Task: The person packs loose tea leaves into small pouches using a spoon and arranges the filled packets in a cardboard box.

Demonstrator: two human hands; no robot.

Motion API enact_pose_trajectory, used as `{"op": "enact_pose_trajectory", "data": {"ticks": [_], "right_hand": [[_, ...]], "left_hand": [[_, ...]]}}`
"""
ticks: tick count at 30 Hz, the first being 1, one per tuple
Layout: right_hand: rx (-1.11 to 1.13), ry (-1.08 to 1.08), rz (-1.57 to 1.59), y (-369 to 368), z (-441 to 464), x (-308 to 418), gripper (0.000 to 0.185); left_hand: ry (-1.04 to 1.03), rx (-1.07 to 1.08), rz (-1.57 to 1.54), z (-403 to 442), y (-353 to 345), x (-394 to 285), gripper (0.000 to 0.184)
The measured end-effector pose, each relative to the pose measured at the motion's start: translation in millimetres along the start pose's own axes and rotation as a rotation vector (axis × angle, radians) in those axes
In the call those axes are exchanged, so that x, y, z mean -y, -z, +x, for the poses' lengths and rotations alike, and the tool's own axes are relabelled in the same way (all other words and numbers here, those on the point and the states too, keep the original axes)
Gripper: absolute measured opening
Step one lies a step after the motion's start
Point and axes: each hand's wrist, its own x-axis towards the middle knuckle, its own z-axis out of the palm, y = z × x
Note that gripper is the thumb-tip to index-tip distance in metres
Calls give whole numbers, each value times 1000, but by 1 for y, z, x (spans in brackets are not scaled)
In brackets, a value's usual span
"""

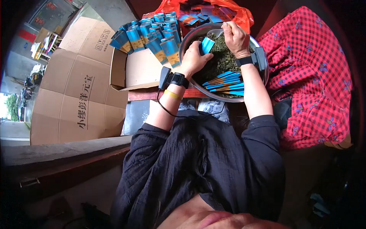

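My left hand [195, 59] is closed on a small blue packet [207, 45], pinched between thumb and fingers over the left part of a round basin [265, 74]. Dark green dried leaves [223, 57], which look like tea, fill much of the basin. Above them my right hand [235, 38] has its fingers curled together near the packet. A pale, clear edge shows beside those fingers, but I cannot make out what they hold. Several flat blue and orange packets [225, 84] lie fanned out on the leaves at the basin's near side.
Left of the basin, many upright blue and gold packets [169, 47] stand in a cardboard box [143, 70]. A red plastic bag [244, 15] with more packets lies behind. Red checked cloth [309, 76] is at right, and a large open carton [72, 95] at left.
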Motion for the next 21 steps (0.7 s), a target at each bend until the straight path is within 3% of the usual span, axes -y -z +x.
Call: {"op": "enact_pose_trajectory", "data": {"ticks": [6,8,11,14,16,17,19,21], "right_hand": [[6,-241,36,-1,0,-16,29],[259,-357,-14,0,-1,-23,25],[187,-175,71,-8,-3,-37,22],[369,-561,1148,31,31,31,22],[453,-445,1676,69,41,101,21],[586,-104,1707,79,43,126,20],[599,35,2173,96,29,198,33],[879,-163,2295,138,18,232,38]], "left_hand": [[-8,-36,-2,0,0,0,68],[2,-31,-21,0,1,0,68],[-19,-57,-23,1,-1,4,67],[-8,-67,-24,4,-2,7,66],[3,-47,-72,5,-4,8,65],[13,0,-57,10,-6,16,65],[44,9,-83,3,-4,9,65],[28,-16,-86,7,-4,8,66]]}}
